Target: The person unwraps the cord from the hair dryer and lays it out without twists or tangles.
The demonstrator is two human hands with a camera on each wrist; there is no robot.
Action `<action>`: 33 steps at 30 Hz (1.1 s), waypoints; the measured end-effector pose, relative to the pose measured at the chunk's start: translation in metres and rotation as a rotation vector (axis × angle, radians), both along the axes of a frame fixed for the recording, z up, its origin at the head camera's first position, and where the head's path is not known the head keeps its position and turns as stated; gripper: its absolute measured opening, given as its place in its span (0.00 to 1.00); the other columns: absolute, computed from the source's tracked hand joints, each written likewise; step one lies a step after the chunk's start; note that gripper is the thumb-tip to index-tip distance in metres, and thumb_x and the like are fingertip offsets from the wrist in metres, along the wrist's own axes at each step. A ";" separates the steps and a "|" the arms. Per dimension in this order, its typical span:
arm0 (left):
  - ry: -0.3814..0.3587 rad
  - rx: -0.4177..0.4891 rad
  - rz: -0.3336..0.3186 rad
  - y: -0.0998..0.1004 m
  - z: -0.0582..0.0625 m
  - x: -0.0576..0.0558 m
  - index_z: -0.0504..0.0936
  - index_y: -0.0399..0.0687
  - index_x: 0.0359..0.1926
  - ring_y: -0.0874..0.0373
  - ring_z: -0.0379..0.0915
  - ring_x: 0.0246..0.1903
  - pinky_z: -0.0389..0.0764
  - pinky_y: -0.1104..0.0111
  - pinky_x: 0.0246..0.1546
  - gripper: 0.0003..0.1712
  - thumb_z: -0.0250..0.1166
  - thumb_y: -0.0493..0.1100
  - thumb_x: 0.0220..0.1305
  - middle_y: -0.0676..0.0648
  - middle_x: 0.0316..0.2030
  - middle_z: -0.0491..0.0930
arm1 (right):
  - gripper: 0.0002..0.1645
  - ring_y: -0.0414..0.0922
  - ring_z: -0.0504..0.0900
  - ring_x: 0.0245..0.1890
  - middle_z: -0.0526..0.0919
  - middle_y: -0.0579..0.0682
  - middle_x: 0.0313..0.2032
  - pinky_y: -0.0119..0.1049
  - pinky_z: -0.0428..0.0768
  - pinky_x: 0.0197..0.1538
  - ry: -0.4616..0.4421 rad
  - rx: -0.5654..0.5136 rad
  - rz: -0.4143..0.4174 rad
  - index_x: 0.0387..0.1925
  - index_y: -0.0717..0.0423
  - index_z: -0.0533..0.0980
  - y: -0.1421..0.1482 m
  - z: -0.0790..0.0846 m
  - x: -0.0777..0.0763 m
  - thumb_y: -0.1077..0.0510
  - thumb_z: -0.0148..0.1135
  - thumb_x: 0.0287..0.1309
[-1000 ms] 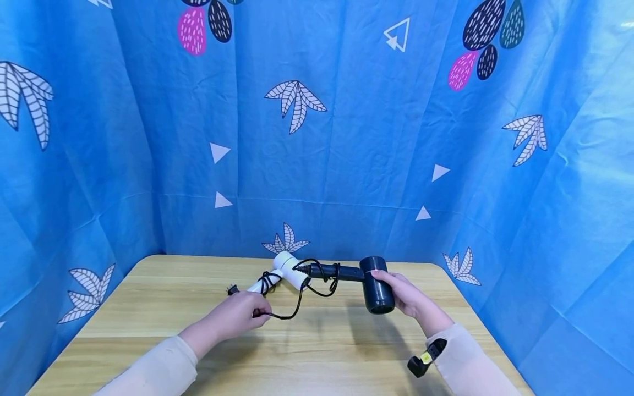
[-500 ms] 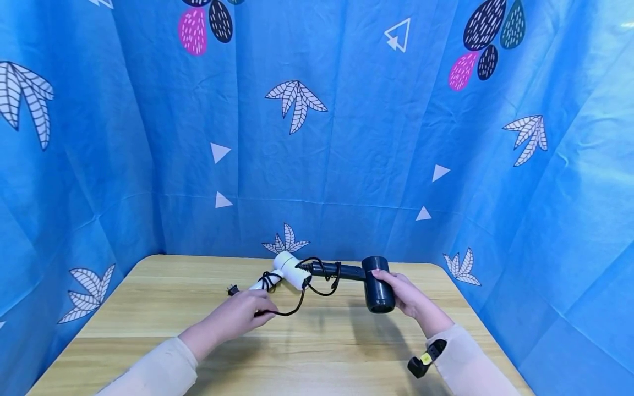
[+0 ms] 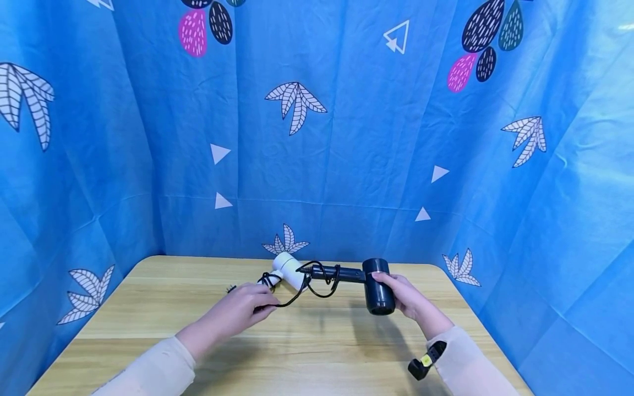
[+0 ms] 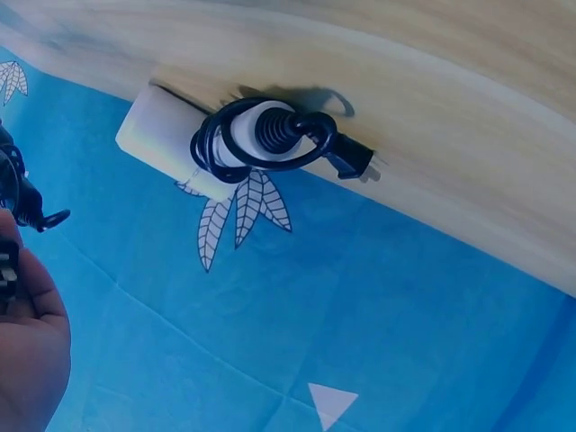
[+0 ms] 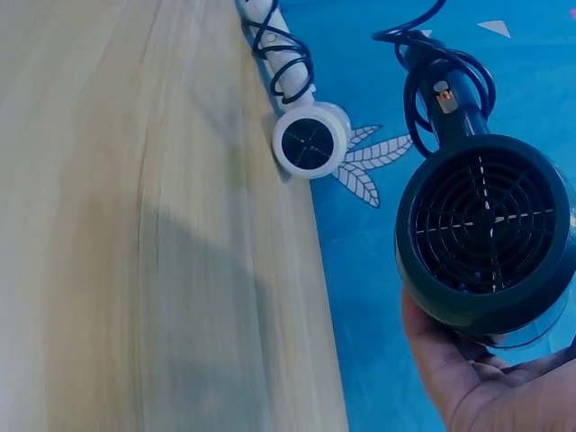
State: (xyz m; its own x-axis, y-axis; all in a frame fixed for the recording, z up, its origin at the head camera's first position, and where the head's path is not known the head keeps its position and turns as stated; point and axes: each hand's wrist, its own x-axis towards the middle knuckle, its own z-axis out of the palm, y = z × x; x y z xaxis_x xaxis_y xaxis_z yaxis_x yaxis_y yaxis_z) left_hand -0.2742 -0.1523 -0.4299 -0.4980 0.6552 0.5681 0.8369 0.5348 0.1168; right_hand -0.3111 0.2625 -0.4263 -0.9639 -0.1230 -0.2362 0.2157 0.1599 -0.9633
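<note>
My right hand [image 3: 403, 294] grips a black hair dryer [image 3: 378, 291] by its barrel above the table, handle pointing left. Black cord [image 3: 322, 278] loops loosely round that handle. From the handle's end the cord runs to my left hand [image 3: 242, 311], whose fingers pinch its far end; a black plug [image 4: 7, 270] shows there at the left edge of the left wrist view. Behind the left hand lies a white hair dryer [image 3: 289, 269], its own black cord wound round its handle and its plug [image 4: 351, 157] sticking out. The round grille [image 5: 486, 229] of the black dryer faces the right wrist camera.
The light wooden table [image 3: 317, 352] reaches back to a blue patterned curtain [image 3: 317, 165] that hangs behind it and on both sides. A black device [image 3: 426, 360] is strapped at the right sleeve. The white dryer lies near the table's back edge.
My left hand has shifted slightly up and right with the cord end, now covering more of the white dryer's handle. The cord stretch beside it hangs less low. The right hand stays nearly still.
</note>
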 end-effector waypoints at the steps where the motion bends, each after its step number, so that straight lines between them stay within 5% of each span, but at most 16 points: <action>1: 0.013 0.005 -0.004 0.000 0.001 0.000 0.90 0.57 0.41 0.70 0.74 0.31 0.79 0.67 0.35 0.10 0.74 0.40 0.58 0.62 0.34 0.81 | 0.49 0.51 0.83 0.46 0.77 0.65 0.55 0.46 0.82 0.50 0.001 -0.001 -0.001 0.69 0.70 0.56 0.000 -0.001 0.000 0.38 0.58 0.65; 17: 0.093 0.077 -0.051 0.001 0.020 -0.002 0.89 0.53 0.43 0.65 0.75 0.33 0.79 0.66 0.36 0.12 0.74 0.38 0.57 0.59 0.36 0.83 | 0.47 0.52 0.84 0.45 0.79 0.64 0.51 0.45 0.84 0.47 0.021 0.003 -0.009 0.67 0.71 0.59 -0.001 -0.007 0.000 0.40 0.60 0.64; 33: 0.164 0.114 0.024 0.001 0.036 -0.005 0.90 0.48 0.42 0.57 0.81 0.39 0.81 0.58 0.44 0.14 0.77 0.37 0.52 0.54 0.38 0.86 | 0.46 0.51 0.84 0.44 0.80 0.64 0.50 0.45 0.84 0.47 0.021 0.022 0.039 0.67 0.72 0.59 0.000 -0.009 0.003 0.40 0.59 0.65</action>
